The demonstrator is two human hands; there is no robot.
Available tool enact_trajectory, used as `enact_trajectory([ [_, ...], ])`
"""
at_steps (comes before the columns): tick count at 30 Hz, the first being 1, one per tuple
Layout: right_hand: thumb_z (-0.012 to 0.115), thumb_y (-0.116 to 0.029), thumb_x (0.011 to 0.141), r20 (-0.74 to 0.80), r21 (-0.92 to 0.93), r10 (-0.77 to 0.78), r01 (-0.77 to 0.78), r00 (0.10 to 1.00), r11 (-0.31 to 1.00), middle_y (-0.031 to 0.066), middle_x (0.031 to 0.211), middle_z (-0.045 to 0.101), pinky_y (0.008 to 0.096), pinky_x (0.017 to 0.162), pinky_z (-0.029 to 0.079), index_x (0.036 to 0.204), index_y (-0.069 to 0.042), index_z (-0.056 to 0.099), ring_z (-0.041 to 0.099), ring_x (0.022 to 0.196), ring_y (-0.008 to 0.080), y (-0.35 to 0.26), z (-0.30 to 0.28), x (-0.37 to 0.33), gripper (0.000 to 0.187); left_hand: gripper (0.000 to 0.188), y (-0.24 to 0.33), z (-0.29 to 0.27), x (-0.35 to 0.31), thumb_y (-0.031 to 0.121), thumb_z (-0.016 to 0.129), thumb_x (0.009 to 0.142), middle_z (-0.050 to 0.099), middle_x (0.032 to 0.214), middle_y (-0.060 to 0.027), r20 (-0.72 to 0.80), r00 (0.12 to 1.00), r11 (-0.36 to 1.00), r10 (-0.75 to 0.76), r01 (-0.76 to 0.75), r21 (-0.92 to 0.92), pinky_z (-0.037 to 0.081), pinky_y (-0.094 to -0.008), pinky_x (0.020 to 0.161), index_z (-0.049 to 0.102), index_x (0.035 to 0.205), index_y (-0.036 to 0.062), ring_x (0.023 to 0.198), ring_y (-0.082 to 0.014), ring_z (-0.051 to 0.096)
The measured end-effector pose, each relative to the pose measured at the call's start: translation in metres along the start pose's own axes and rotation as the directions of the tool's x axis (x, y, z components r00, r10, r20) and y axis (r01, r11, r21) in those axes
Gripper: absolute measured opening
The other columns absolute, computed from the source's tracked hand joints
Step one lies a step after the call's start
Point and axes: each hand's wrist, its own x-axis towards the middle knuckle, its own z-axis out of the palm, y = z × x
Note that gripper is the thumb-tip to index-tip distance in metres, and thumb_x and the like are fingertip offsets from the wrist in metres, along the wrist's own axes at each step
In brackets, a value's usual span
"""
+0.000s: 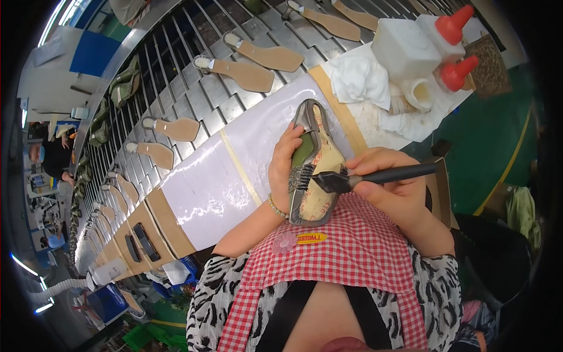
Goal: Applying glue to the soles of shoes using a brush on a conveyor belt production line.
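Across the upper left, a metal slatted conveyor (190, 94) carries pairs of tan insoles and green shoes in rows. Beside it, toward the person, lies a glossy white sheet (199, 199). Next in size is the white square bottle (402, 50), standing at the upper right. The green-and-grey shoe (321, 152) is held before the apron, its pale bottom facing up and its toe toward the person. The left hand (280, 170) is closed around its side. The right hand (404, 202) has its fingers closed on a black-handled tool (404, 173), whose head is at the shoe's bottom; whether it touches, I cannot tell. Smallest is the beaded bracelet (275, 206) at the left wrist.
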Motion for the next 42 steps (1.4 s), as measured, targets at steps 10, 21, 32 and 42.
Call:
enact_trajectory([
  [10, 0.071, 0.004, 0.073, 0.097, -0.338, -0.19, 0.212, 0.977, 0.917, 0.0137, 0.089, 0.065, 0.0281, 0.07, 0.048, 0.087, 0.002, 0.063, 0.063, 0.081, 0.0208, -0.004, 0.009, 0.006, 0.016, 0.049, -0.004, 0.0, -0.003, 0.005, 0.071, 0.072, 0.052, 0.125, -0.0192, 0.016, 1.0, 0.996, 0.015, -0.016, 0.086, 0.044, -0.0413, 0.097, 0.047, 0.114, 0.0028, 0.122, -0.0398, 0.047],
  [21, 0.075, 0.0, 0.067, 0.171, -0.477, -0.256, 0.307, 0.951, 0.823, 0.0118, 0.082, 0.065, 0.0315, 0.067, 0.05, 0.082, -0.001, 0.063, 0.065, 0.077, 0.0258, -0.008, 0.004, 0.0, 0.019, 0.048, -0.004, -0.001, -0.003, 0.005, 0.07, 0.072, 0.053, 0.125, -0.0201, 0.048, 0.998, 0.993, 0.03, -0.035, 0.113, 0.045, -0.0422, 0.096, 0.047, 0.113, 0.0021, 0.121, -0.0415, 0.047],
  [32, 0.07, 0.001, 0.075, 0.131, -0.109, -0.051, 0.066, 0.99, 0.992, 0.0151, 0.091, 0.064, 0.0281, 0.076, 0.048, 0.089, 0.002, 0.062, 0.062, 0.085, 0.0193, -0.009, 0.005, 0.007, 0.016, 0.053, -0.006, -0.013, 0.006, 0.005, 0.071, 0.072, 0.053, 0.125, -0.018, 0.098, 0.991, 0.992, -0.092, 0.1, -0.072, 0.043, -0.0413, 0.098, 0.046, 0.119, 0.0008, 0.119, -0.0344, 0.05],
  [42, 0.062, -0.008, 0.086, -0.185, 0.386, 0.043, 0.032, 0.982, 0.922, 0.0147, 0.096, 0.065, 0.0334, 0.089, 0.047, 0.101, 0.003, 0.056, 0.062, 0.091, 0.019, -0.017, -0.015, 0.015, 0.019, 0.11, -0.001, -0.059, 0.06, 0.066, 0.079, 0.052, 0.058, 0.108, -0.0092, 0.628, 0.724, 0.372, -0.286, 0.688, -0.623, 0.049, -0.0366, 0.087, 0.038, 0.131, 0.0016, 0.1, -0.0211, 0.058],
])
